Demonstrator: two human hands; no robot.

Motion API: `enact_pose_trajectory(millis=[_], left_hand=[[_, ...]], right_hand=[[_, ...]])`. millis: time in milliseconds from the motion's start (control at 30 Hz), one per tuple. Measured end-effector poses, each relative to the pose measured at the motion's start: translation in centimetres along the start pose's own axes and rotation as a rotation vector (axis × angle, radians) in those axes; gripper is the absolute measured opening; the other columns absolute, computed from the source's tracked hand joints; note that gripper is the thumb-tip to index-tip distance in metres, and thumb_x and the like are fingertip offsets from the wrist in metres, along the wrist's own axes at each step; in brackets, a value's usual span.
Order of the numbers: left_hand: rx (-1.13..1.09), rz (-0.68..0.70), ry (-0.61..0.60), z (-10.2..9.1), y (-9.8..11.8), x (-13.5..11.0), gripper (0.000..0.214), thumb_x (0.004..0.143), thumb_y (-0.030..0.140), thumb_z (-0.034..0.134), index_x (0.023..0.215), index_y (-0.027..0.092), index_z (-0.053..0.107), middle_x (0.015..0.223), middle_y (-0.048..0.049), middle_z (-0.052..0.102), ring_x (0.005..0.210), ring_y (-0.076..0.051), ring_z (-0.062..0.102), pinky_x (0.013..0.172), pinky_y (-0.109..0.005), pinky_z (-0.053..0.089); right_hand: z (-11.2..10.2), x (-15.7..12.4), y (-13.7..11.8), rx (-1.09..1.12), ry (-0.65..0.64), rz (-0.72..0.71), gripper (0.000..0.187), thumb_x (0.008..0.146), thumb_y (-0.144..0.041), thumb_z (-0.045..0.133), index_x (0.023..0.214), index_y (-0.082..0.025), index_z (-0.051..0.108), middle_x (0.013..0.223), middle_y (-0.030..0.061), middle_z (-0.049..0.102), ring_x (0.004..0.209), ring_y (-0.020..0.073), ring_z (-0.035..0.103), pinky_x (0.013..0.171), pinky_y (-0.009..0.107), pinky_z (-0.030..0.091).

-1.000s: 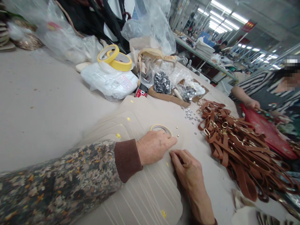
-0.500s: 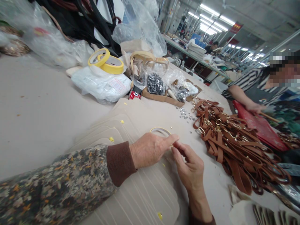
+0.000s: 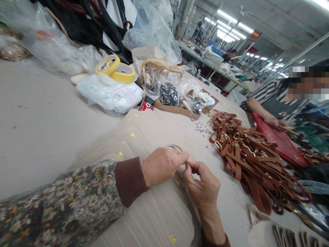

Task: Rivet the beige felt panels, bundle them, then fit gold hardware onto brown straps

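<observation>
My left hand (image 3: 164, 165) is closed on a roll of yellow tape (image 3: 171, 145), whose upper rim shows behind the knuckles. Its thumb and forefinger point right and meet the fingertips of my right hand (image 3: 203, 185). That right hand is closed in a pinch, and whatever lies between its fingertips is too small to make out. Beneath both hands lies a fanned stack of beige rounded panels (image 3: 154, 202). Small yellow tape pieces (image 3: 120, 154) stick to several of the panels.
Two yellow tape rolls (image 3: 123, 72) rest on a white plastic packet (image 3: 110, 94). Brown straps with gold clasps (image 3: 246, 151) are heaped at right, beyond scattered small metal bits (image 3: 202, 128). Bagged hardware (image 3: 169, 93) sits in a cardboard tray. A co-worker's hand (image 3: 271, 120) is near a red piece (image 3: 280, 140).
My hands have shifted slightly left and down in the view with the tape roll, their fingertips still together. The whole scene has moved a little with the camera.
</observation>
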State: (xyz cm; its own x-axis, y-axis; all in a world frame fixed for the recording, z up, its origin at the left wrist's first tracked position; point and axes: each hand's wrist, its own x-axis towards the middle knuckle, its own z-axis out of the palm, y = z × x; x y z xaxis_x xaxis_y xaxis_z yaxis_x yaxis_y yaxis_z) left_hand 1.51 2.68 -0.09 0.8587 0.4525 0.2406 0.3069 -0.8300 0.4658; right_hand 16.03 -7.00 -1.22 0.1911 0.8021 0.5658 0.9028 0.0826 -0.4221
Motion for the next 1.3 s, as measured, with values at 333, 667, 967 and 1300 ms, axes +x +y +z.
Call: enact_pose_trajectory(millis=[333, 667, 967, 1300], left_hand=[[0.064, 0.045, 0.117, 0.1, 0.1, 0.0, 0.015, 0.096, 0.014, 0.04, 0.092, 0.018, 0.054, 0.084, -0.0022, 0.063, 0.078, -0.016, 0.06, 0.068, -0.027, 0.044], [0.202, -0.102, -0.187, 0.2, 0.4, 0.5, 0.016, 0.097, 0.014, 0.042, 0.093, 0.016, 0.057, 0.093, -0.0083, 0.062, 0.089, -0.025, 0.06, 0.065, -0.033, 0.049], [0.214, -0.087, -0.145, 0.6, 0.2, 0.2, 0.016, 0.095, 0.011, 0.043, 0.093, 0.016, 0.058, 0.093, -0.0081, 0.061, 0.087, -0.027, 0.059, 0.066, -0.036, 0.051], [0.225, -0.099, -0.18, 0.4, 0.3, 0.3, 0.02, 0.096, 0.012, 0.039, 0.094, 0.016, 0.058, 0.095, -0.0098, 0.062, 0.09, -0.029, 0.059, 0.068, -0.04, 0.053]], right_hand=[[0.7, 1.5, 2.7, 0.683, -0.089, 0.858, 0.029, 0.069, -0.042, 0.076, 0.068, -0.016, 0.063, 0.055, -0.0018, 0.059, 0.045, 0.0097, 0.051, 0.044, 0.022, 0.043], [0.9, 1.5, 3.6, 0.373, -0.252, 0.776, 0.043, 0.071, -0.056, 0.07, 0.076, -0.013, 0.07, 0.055, 0.0003, 0.061, 0.046, 0.0119, 0.052, 0.045, 0.023, 0.047], [1.3, 1.3, 4.0, 0.037, -0.272, 0.576, 0.041, 0.078, -0.054, 0.062, 0.097, -0.019, 0.069, 0.055, -0.0005, 0.063, 0.05, 0.0176, 0.058, 0.054, 0.029, 0.047], [1.1, -0.1, 3.8, 0.03, -0.192, 0.433, 0.033, 0.085, -0.048, 0.057, 0.084, -0.019, 0.074, 0.081, 0.0065, 0.075, 0.072, 0.0205, 0.067, 0.074, 0.031, 0.05]])
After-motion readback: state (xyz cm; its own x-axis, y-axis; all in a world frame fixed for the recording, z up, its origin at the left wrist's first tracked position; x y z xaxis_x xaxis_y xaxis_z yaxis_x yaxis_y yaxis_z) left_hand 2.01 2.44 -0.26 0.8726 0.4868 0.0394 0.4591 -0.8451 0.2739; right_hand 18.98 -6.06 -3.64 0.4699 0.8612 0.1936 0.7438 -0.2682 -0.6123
